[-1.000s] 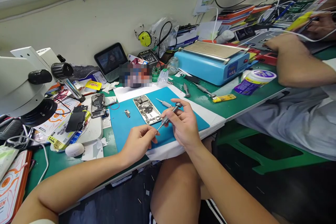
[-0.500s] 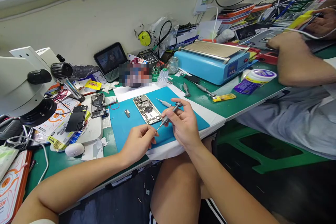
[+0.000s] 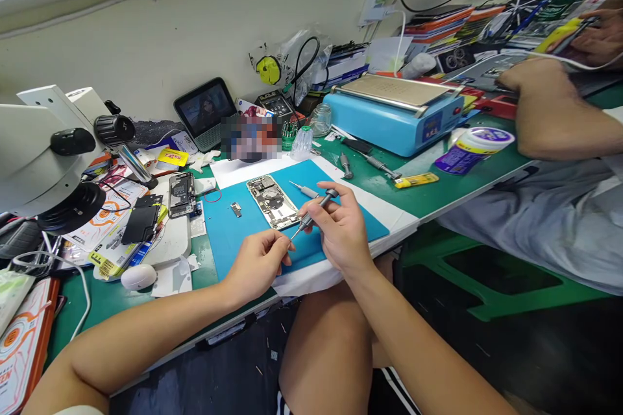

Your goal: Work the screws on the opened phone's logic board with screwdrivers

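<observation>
Over flat blue mat (image 3: 224, 233), slender metallic screwdriver (image 3: 305, 222) in right-hand fingers (image 3: 346, 194)

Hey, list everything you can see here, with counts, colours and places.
Table: one, green, across the view
Mat: one, blue, on the table
Opened phone: one, silver-rimmed, on the mat
Small part: one, dark and silver, left of the phone
Resting screwdriver: one, grey, right of the phone
Held screwdriver: one, grey, in right hand
Second phone body: one, black, left of the mat
Microscope: one, white and black, far left
Display: one, black, behind the mat
Machine: one, blue, back right
Tub: one, purple and white, right
Slim tool: one, yellow, before the machine
Stool: one, green, lower right
Co-worker: one, grey clothing, right edge
Clutter: uncounted, mixed colours, mainly left
Left hand: one, bare, at screwdriver tip
Right hand: one, bare, gripping screwdriver
</observation>
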Available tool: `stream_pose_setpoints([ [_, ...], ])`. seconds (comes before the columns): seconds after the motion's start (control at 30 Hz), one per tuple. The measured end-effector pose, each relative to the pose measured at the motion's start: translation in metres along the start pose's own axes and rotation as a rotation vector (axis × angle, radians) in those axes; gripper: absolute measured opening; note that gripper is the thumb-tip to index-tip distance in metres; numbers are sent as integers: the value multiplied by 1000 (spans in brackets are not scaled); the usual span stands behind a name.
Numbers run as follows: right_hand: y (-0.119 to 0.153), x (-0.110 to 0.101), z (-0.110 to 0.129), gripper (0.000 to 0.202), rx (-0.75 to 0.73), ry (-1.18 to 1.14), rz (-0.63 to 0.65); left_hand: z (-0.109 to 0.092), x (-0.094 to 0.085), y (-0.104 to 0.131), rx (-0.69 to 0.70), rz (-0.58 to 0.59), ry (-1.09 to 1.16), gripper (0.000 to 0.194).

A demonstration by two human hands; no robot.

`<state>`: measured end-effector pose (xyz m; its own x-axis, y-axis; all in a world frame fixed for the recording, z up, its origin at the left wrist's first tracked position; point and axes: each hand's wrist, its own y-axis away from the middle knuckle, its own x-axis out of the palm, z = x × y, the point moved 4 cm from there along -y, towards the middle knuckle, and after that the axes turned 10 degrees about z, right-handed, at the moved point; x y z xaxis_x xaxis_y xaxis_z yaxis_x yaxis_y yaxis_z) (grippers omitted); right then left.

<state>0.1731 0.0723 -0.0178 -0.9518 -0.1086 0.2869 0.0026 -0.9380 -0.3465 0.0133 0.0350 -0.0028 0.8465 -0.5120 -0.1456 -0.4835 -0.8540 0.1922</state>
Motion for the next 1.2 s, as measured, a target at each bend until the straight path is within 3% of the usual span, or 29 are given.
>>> stream_pose_setpoints([
  [0.2,2,1,3,44,-9,-13,-3,0,0,0,11,-10,-5,38],
  [1.2,3,1,3,48,13,49,29,0,-1,-1,41,12,52,42],
])
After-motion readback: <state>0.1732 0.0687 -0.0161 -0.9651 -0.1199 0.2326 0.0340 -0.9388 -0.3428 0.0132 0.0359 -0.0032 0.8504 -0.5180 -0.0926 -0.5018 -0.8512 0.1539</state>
